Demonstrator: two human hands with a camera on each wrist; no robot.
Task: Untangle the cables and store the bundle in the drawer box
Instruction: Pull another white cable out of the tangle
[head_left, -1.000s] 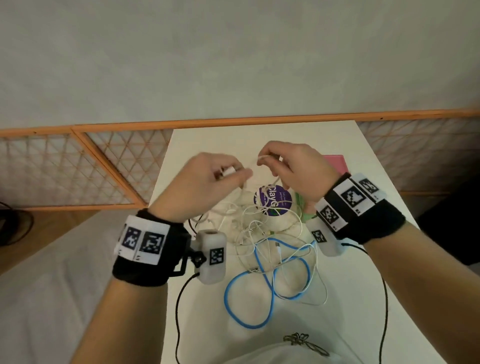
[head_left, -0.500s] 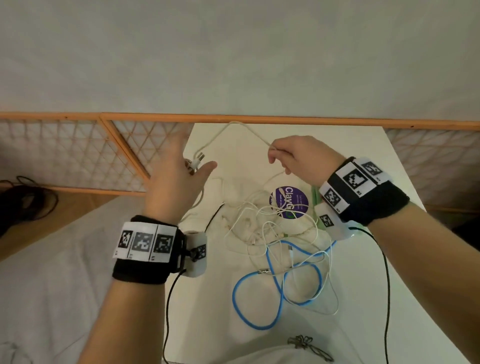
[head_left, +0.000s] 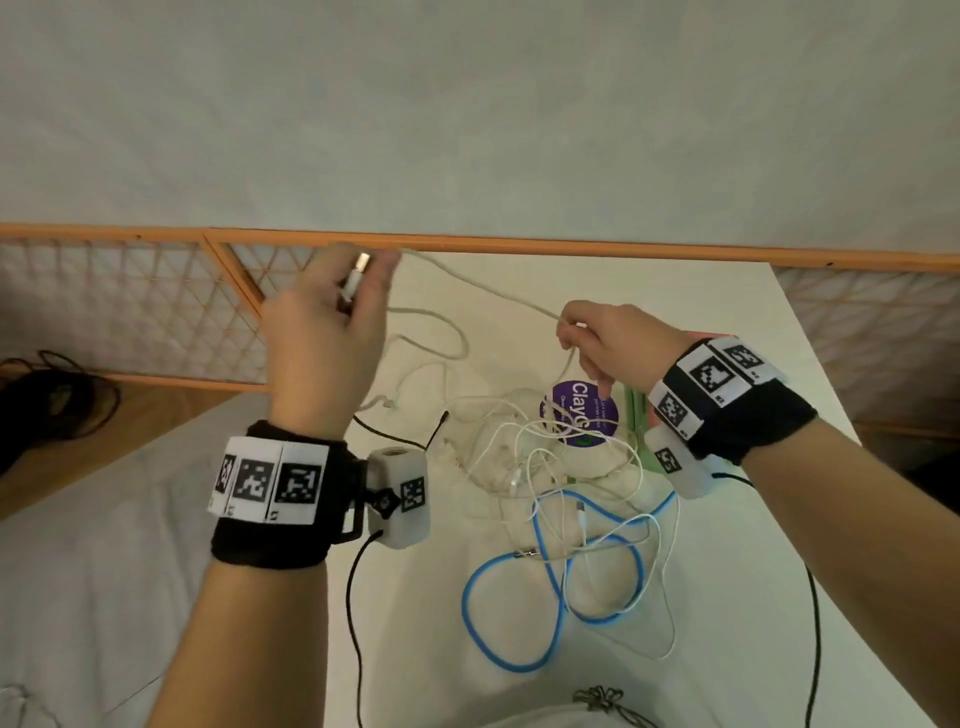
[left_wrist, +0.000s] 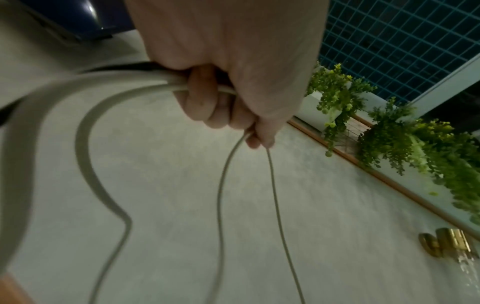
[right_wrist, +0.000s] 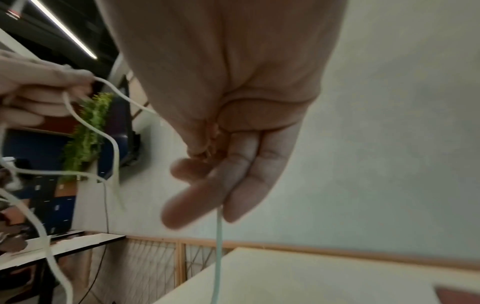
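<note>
A tangle of thin white cables (head_left: 545, 457) and a blue cable (head_left: 556, 608) lies on the white table (head_left: 727, 623). My left hand (head_left: 337, 322) is raised at the table's far left and grips the plug end of a beige cable (head_left: 467, 283), its silver connector (head_left: 362, 260) sticking up; in the left wrist view the curled fingers (left_wrist: 207, 102) hold the beige cable (left_wrist: 85, 131). My right hand (head_left: 613, 343) pinches the same cable further along, above the tangle. In the right wrist view the cable (right_wrist: 218, 246) hangs from my fingers (right_wrist: 233, 176). No drawer box is in view.
A round purple-labelled tub (head_left: 582, 415) sits under the tangle, with a pink and green object (head_left: 636, 410) beside it. An orange-framed lattice rail (head_left: 519, 244) runs along the table's far edge. Black wrist-camera leads (head_left: 356, 613) trail over the table. A grey surface (head_left: 104, 571) lies left.
My left hand has lifted up and away to the far left with the plug end, drawing the beige cable out of the tangle. My right hand keeps its pinch and has barely shifted.
</note>
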